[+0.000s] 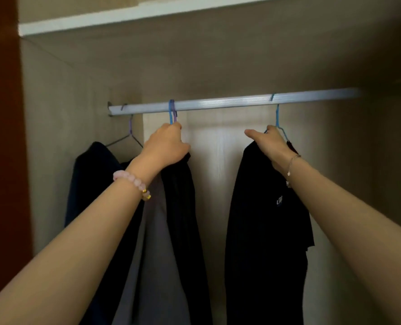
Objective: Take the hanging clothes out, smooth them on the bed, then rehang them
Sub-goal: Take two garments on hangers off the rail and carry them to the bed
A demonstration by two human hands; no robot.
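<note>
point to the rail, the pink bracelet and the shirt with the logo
rail [218, 103], head view, middle of the bar
pink bracelet [129, 178], head view, beads on top of the wrist
logo shirt [260, 231], head view, dark cloth below the logo

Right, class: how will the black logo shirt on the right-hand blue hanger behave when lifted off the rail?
Probably floppy: the black shirt hangs in loose folds. Likely light, since a thin blue hanger carries it. It may swing: the right hand grips near the hanger's neck.
</note>
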